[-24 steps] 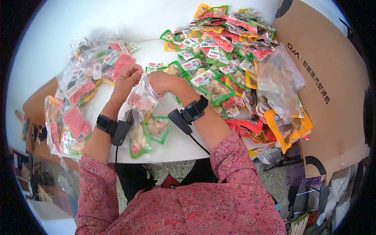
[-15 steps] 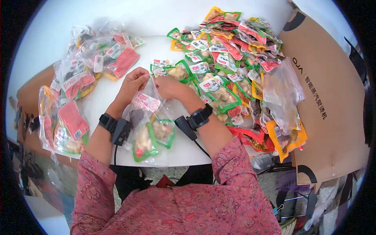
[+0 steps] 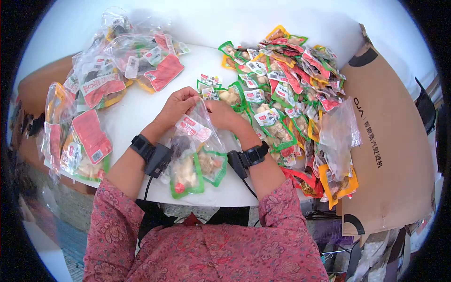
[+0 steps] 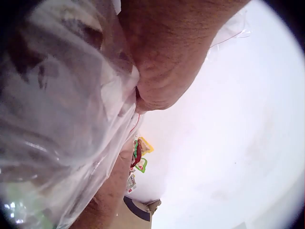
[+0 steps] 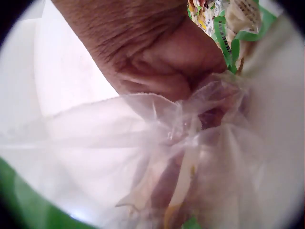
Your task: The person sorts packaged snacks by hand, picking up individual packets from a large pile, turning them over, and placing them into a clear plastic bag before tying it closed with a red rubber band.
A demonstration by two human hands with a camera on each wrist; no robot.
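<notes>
"Clear plastic bag, just left of centre in my head view: why hold it by the mouth?"

"Left hand pinches the edge, fingers bent, probably keeping it upright while the packets sit low inside."

"And the right hand?"

"Curled at that edge; fingertips hidden, so I can't tell its grip. Loose pouches heap upper right, I'd guess for reach."

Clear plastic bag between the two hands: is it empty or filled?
Not empty: the clear plastic bag holds at least two green-edged food packets, visible through its side.
</notes>
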